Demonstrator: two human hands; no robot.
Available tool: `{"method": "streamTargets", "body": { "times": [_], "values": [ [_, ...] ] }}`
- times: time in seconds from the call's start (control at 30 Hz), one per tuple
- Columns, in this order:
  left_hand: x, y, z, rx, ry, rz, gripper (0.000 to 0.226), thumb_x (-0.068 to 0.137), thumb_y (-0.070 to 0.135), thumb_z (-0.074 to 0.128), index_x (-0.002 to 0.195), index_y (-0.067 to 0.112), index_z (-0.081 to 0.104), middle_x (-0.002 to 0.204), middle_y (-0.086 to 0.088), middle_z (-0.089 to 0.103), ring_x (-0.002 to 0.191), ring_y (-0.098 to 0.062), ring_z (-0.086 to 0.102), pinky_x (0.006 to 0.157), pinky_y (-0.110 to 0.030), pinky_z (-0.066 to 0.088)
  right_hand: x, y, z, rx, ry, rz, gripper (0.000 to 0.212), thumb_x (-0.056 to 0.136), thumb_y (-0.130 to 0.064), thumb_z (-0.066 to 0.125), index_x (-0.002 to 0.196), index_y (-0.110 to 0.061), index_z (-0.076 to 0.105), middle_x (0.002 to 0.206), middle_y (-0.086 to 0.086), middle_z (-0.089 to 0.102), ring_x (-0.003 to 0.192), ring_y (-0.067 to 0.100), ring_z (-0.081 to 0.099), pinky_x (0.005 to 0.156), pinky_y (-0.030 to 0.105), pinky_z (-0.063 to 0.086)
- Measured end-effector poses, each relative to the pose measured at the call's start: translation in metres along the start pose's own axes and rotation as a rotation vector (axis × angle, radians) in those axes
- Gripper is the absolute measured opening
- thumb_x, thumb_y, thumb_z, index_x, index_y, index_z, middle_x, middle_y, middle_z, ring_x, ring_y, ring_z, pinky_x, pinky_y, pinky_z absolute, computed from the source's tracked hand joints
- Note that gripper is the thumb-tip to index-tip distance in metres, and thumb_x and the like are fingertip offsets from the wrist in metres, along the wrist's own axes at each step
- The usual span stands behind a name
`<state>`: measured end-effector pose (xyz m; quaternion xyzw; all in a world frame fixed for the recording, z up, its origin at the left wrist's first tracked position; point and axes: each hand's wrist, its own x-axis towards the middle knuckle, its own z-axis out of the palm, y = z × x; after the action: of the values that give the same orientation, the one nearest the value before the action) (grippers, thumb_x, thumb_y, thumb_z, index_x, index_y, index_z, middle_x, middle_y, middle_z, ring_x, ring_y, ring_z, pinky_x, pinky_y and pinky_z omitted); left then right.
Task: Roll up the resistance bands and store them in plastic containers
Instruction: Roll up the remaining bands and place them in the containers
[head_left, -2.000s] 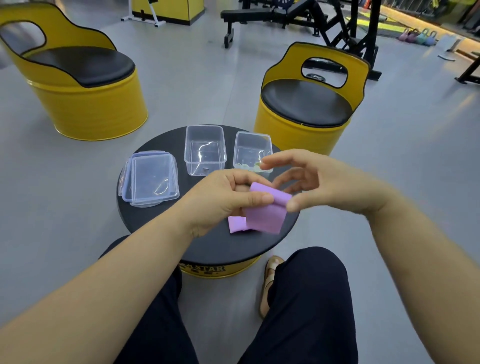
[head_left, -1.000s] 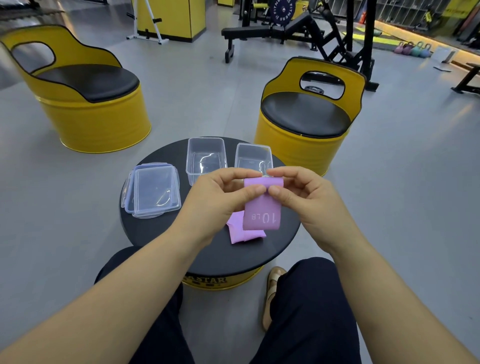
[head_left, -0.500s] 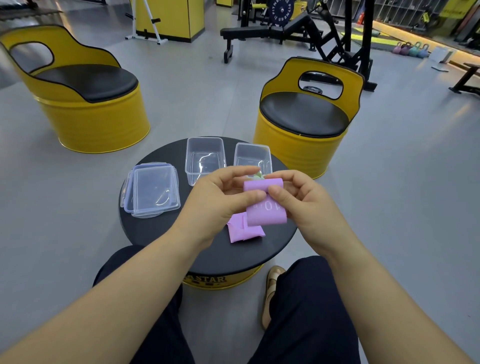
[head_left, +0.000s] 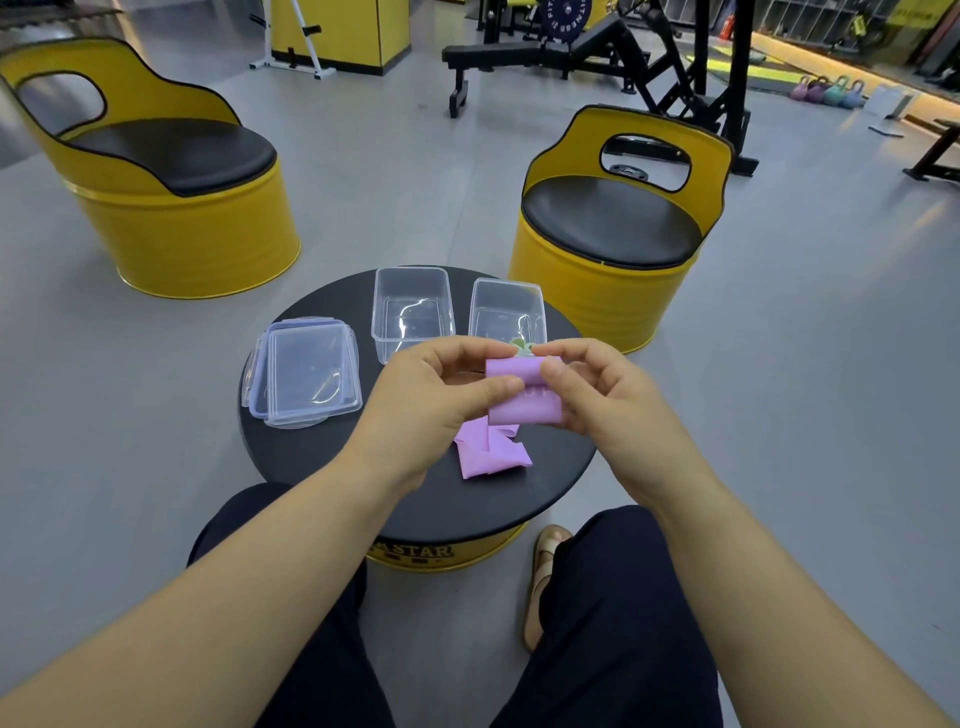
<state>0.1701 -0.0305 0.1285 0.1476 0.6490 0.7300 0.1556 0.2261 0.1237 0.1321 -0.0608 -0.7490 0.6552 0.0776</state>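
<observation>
Both forearms reach forward from the bottom corners and converge. The left hand (head_left: 431, 400) is curled, its thumb pressed sideways against the purple band (head_left: 522, 397), fingers bent over the top. The right hand (head_left: 597, 395) mirrors it, thumb on the band's upper edge, fingers folded behind. The 2 thumbs nearly touch. Both knees show below.

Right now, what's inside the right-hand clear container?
Right container: a small green item shows at its near edge, mostly covered by the purple band and both hands. The rest looks bare.
</observation>
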Motion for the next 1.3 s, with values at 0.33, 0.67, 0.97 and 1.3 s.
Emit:
{"method": "streamTargets", "body": {
  "times": [0.33,0.67,0.97,1.3],
  "values": [
    [-0.001,-0.003,-0.002,-0.028,-0.059,-0.081,0.020,0.079,0.008,0.071,0.098,0.014,0.067,0.091,-0.005,0.073,0.087,-0.018,0.071,0.076,-0.028,0.057,0.002,0.005,-0.003,-0.004,-0.009,-0.014,0.016,0.086,-0.011,0.064,0.099,-0.021,0.066,0.095,0.013,0.071,0.093,0.027,0.069,0.093,0.048,0.051],
    [0.001,-0.012,-0.007,0.028,0.000,-0.108,0.021,0.075,0.004,0.074,0.094,0.012,0.070,0.088,-0.009,0.074,0.085,-0.022,0.071,0.080,-0.032,0.057,0.003,0.010,-0.003,-0.035,-0.028,0.026,0.023,0.083,-0.004,0.068,0.094,-0.024,0.066,0.092,0.000,0.072,0.093,0.022,0.068,0.091,0.043,0.052],
    [0.004,-0.017,-0.009,0.150,-0.009,-0.054,0.025,0.073,0.003,0.076,0.088,0.022,0.070,0.086,0.002,0.074,0.082,-0.012,0.069,0.079,-0.024,0.055,0.009,0.015,0.001,-0.035,0.003,0.098,0.015,0.083,-0.015,0.068,0.098,-0.013,0.066,0.089,0.011,0.073,0.077,0.020,0.068,0.087,0.046,0.055],
    [0.015,-0.033,-0.022,0.755,-0.207,-0.021,0.016,0.081,0.023,0.071,0.096,0.024,0.073,0.093,0.005,0.072,0.089,-0.012,0.064,0.082,-0.025,0.048,0.020,0.033,0.008,-0.283,-0.129,0.075,0.028,0.077,-0.008,0.075,0.087,-0.034,0.069,0.093,0.008,0.071,0.090,0.029,0.066,0.090,0.042,0.052]
  ]
}}
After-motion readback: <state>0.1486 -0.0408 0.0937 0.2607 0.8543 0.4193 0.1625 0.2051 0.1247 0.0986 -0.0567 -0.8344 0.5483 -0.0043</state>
